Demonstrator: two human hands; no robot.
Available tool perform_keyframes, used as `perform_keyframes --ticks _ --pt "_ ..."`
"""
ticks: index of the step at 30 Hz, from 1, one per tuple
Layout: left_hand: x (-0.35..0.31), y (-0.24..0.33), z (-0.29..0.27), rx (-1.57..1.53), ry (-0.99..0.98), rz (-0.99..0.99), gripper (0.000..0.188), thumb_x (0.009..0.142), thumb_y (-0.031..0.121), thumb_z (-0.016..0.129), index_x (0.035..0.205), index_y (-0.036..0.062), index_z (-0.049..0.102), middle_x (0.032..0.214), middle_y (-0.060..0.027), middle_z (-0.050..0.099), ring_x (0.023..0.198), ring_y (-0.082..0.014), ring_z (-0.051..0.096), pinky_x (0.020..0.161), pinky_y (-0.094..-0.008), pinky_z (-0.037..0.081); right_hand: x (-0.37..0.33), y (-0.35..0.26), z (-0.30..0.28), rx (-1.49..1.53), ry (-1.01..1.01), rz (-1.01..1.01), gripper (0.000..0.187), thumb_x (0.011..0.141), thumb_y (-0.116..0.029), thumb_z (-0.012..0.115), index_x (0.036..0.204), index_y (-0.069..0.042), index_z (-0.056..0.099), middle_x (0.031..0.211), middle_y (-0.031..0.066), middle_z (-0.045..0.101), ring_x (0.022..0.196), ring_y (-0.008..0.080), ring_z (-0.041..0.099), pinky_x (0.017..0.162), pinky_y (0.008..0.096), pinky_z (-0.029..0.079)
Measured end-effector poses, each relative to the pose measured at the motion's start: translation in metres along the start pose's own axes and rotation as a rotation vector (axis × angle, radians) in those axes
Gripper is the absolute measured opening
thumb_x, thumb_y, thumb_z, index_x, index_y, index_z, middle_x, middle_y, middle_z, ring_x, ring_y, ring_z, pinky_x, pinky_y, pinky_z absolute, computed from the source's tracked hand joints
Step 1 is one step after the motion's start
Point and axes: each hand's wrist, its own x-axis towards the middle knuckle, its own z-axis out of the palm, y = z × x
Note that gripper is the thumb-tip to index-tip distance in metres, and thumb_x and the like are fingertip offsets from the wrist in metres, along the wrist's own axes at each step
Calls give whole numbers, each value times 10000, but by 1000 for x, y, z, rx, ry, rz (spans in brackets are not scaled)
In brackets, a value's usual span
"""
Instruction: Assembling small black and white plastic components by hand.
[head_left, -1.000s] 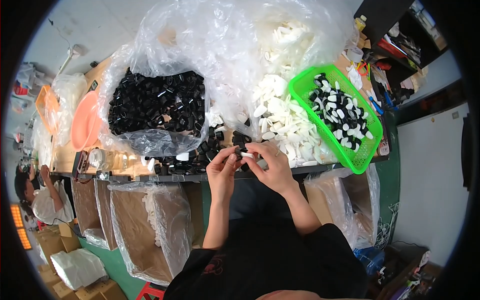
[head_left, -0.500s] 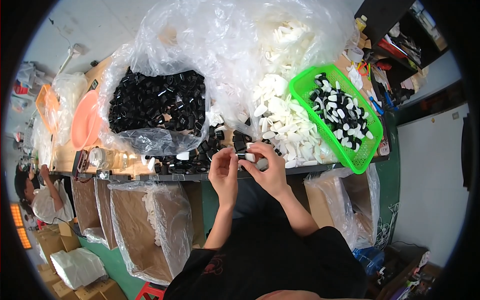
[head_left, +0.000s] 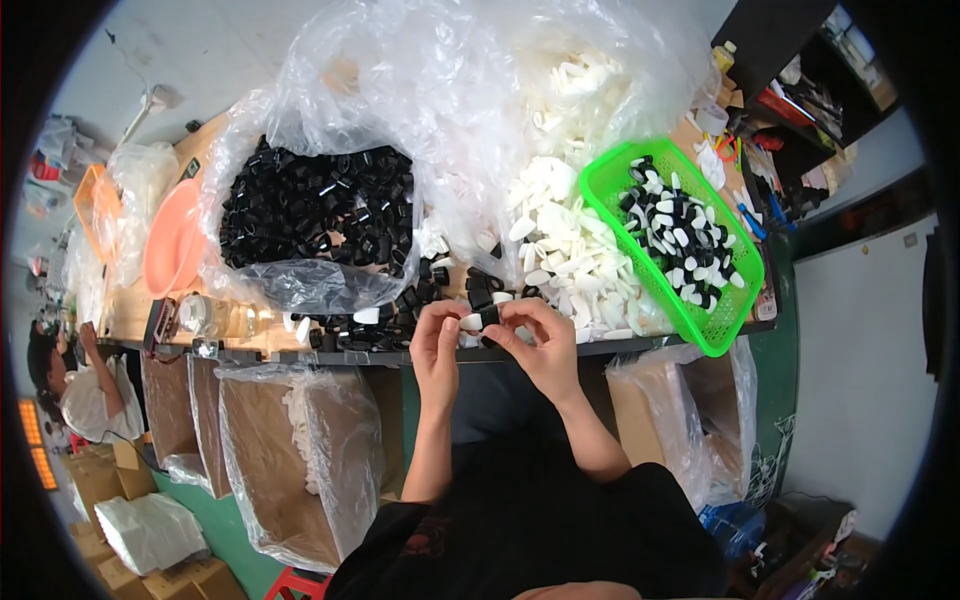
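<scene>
Just over the table's front edge, my left hand point(head_left: 436, 352) pinches a small white oval plastic piece point(head_left: 470, 322). My right hand point(head_left: 547, 352) grips a short black plastic sleeve point(head_left: 489, 316) between thumb and fingers. The two parts meet end to end between my hands; whether one sits inside the other I cannot tell. Behind my fingers lie loose black sleeves point(head_left: 480, 283). A heap of white oval pieces point(head_left: 560, 255) spreads beyond my right hand. The green basket point(head_left: 708, 338) at the right holds black sleeves joined with white pieces.
An open clear bag of black sleeves point(head_left: 315, 205) lies left of centre, with a pink basin point(head_left: 172, 240) beside it. A glass jar point(head_left: 200, 315) stands near the front edge. Plastic-lined cartons point(head_left: 290, 450) stand below the table. Another person point(head_left: 95, 395) sits far left.
The white piece has shifted from my right fingers to my left ones. A black sleeve now shows in my right fingers, against the white piece. Both hands stay near the same spot.
</scene>
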Motion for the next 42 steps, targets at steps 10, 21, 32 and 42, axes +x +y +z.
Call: perform_keyframes --ticks 10,21,32,42 --pt "-4 12 11 180 -93 93 126 996 89 587 905 2 590 867 -24 578 757 -78 528 678 -213 410 -1 4 -2 449 63 224 196 860 3 750 1021 35 643 948 57 667 870 121 639 784 239 523" --pt "2 22 7 166 -186 108 129 954 75 632 870 -21 609 833 -45 597 745 -100 539 682 -228 419 0 6 -11 478 14 251 190 866 20 732 1042 44 663 961 59 682 884 111 644 798 234 522" --pt "-1 20 4 386 -157 243 90 938 44 634 910 -42 634 859 -56 617 772 -117 556 704 -238 431 1 3 -7 477 16 249 165 883 14 720 1037 39 664 1008 51 673 896 95 622 812 234 507" --pt "4 9 -7 158 -251 101 92 922 15 638 991 -47 638 983 -100 638 853 -147 588 751 -252 461 7 -27 -9 -115 -68 -151 247 826 13 760 1023 -17 613 1036 82 679 900 142 592 757 259 480"
